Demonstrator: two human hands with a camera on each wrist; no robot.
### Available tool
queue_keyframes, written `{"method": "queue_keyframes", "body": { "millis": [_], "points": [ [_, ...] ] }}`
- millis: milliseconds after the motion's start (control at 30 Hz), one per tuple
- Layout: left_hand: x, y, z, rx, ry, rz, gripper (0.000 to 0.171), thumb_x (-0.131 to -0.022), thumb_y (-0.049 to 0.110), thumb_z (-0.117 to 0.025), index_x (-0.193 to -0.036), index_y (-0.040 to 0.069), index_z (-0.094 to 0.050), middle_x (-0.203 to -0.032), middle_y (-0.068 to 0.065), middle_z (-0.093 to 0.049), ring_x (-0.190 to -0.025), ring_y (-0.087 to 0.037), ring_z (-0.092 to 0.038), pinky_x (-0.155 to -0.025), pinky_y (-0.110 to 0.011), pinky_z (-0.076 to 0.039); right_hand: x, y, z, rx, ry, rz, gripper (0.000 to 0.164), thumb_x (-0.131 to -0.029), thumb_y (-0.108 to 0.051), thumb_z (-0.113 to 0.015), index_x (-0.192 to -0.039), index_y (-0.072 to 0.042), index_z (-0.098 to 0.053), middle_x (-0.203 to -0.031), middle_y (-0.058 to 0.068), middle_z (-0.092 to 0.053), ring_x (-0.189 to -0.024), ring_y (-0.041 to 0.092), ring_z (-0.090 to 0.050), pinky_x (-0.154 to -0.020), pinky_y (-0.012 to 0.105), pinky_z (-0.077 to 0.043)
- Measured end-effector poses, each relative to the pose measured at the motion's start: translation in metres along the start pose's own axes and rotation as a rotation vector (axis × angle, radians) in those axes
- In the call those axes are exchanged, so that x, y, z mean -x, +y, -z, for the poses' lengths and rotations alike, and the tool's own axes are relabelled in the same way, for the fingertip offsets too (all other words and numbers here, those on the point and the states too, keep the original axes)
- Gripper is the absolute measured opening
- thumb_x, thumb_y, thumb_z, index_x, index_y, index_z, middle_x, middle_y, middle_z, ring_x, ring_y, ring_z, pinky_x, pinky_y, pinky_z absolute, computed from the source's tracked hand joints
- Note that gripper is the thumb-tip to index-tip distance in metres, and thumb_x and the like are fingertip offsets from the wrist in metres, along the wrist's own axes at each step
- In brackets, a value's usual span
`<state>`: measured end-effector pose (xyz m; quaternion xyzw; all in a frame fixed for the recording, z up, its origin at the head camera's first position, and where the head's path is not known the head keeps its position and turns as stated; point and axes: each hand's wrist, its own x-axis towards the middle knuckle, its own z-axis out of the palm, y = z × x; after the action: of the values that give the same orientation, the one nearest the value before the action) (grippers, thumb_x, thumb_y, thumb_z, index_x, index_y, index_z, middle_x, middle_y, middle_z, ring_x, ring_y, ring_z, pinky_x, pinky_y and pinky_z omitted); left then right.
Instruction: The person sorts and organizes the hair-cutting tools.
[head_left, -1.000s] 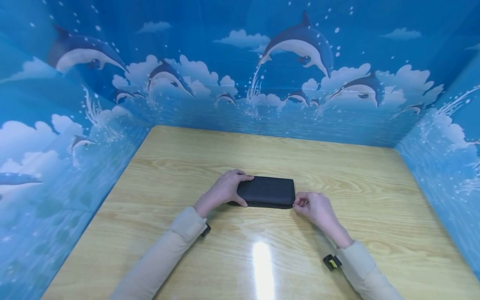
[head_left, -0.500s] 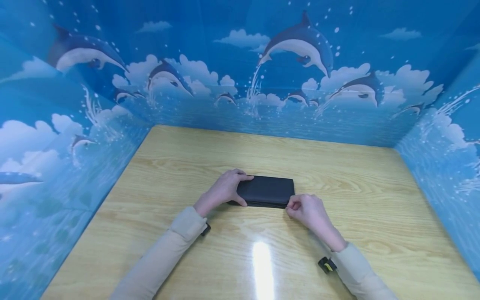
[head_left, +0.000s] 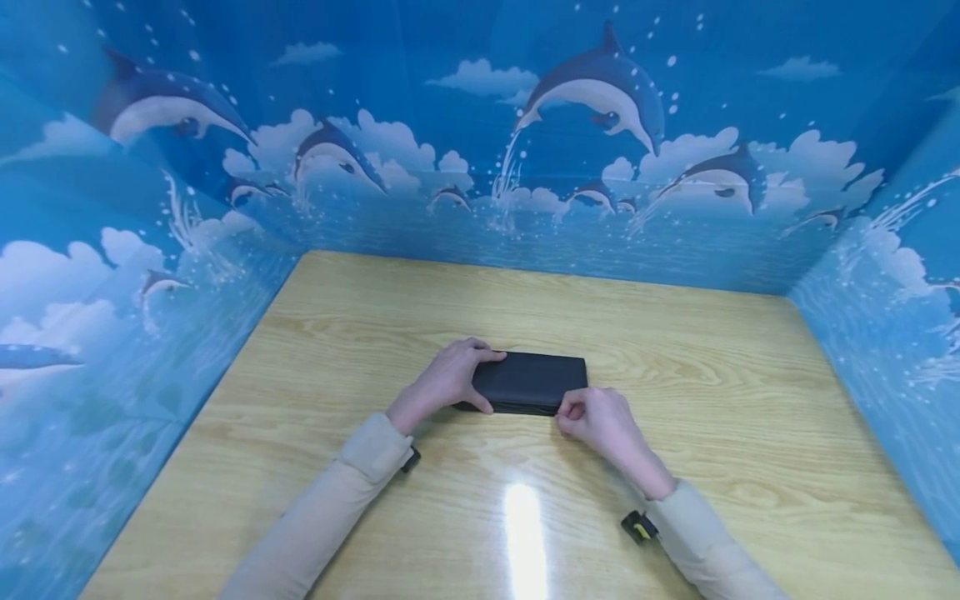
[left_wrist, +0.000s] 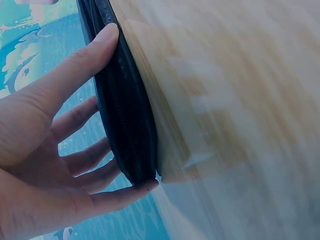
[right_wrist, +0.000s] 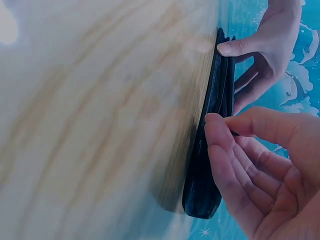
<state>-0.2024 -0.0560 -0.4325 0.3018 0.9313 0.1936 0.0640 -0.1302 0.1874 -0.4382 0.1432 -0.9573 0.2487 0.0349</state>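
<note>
A black zip-around wallet point(head_left: 531, 381) lies flat on the table, its long zipped edge facing me. My left hand point(head_left: 452, 375) grips its left end, thumb on the near edge and fingers spread around the end and far side. At the near edge, toward the right end, my right hand point(head_left: 602, 419) pinches the zipper pull between thumb and index finger; the fingertips hide the pull. In the right wrist view, the wallet's edge point(right_wrist: 202, 187) looks joined on the right-end side of the pinch and gapes in layers toward the left hand. Zipper teeth point(left_wrist: 117, 100) show in the left wrist view.
The wood-grain table point(head_left: 375, 533) carries a bright light reflection near me. Blue dolphin-printed walls point(head_left: 480, 167) enclose its back and both sides. Each wrist wears a small black device, such as the right wrist device point(head_left: 639, 527).
My right hand has slid left along the wallet's near edge from its right corner, still pinching the zipper pull. The left hand and the wallet have stayed in place.
</note>
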Motion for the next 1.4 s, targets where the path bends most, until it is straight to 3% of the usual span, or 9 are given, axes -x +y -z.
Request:
{"method": "queue_keyframes", "body": {
  "millis": [1100, 1400],
  "points": [
    [-0.002, 0.001, -0.001, -0.012, -0.023, 0.033, 0.088, -0.056, 0.042, -0.085, -0.134, 0.018, -0.050, -0.132, -0.010, -0.053, -0.119, -0.027, -0.045, -0.101, -0.044, -0.041, -0.021, -0.026, -0.018, -0.042, -0.029, 0.014, 0.018, -0.066, -0.009, -0.066, -0.059, -0.024, -0.061, -0.051, -0.014, -0.058, -0.049, 0.001, -0.049, -0.054, 0.029, -0.046],
    [-0.002, 0.003, 0.000, -0.016, -0.021, 0.037, 0.086, -0.057, 0.041, -0.085, -0.133, 0.018, -0.051, -0.131, -0.010, -0.054, -0.119, -0.027, -0.045, -0.101, -0.045, -0.041, -0.025, -0.036, -0.024, -0.094, -0.063, 0.031, 0.018, -0.069, -0.009, -0.065, -0.060, -0.024, -0.062, -0.050, -0.015, -0.059, -0.046, -0.002, -0.050, -0.055, 0.030, -0.047]
  ]
}}
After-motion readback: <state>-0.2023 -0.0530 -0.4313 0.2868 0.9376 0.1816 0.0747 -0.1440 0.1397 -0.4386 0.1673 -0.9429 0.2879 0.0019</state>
